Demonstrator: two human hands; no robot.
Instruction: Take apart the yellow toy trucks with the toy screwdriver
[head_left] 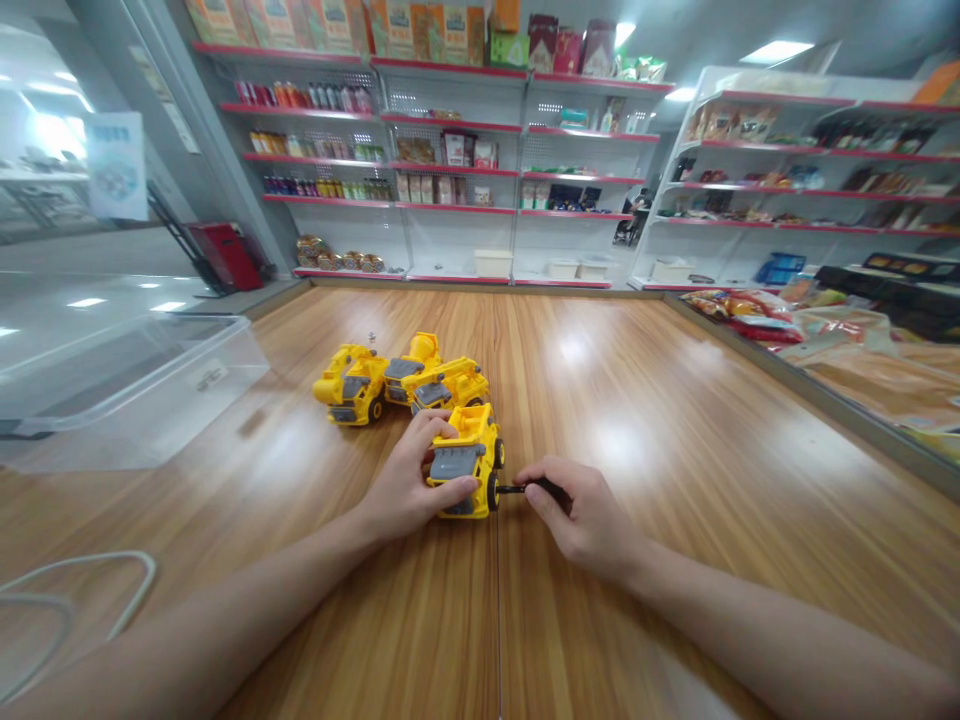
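Note:
My left hand (415, 470) is closed around the near side of a yellow toy truck (471, 428) with a grey windshield, its thumb across the front. The truck stands on the wooden table. In my right hand (589, 510) is a black screwdriver (513, 489), its shaft pointing left. The tip meets the truck's front wheel (493, 491) at the hub. Just behind are more yellow toys: a truck with a rounded front part (349, 385), a mixer truck (420, 358) and a truck with a long boom (450, 385). The screwdriver's handle is mostly hidden in my fingers.
A clear plastic bin (135, 390) stands at the left of the wooden table (600, 630). A white cable (146, 570) loops at the lower left. Packaged goods (757, 315) lie beyond the right edge. Stocked shelves (450, 125) line the back.

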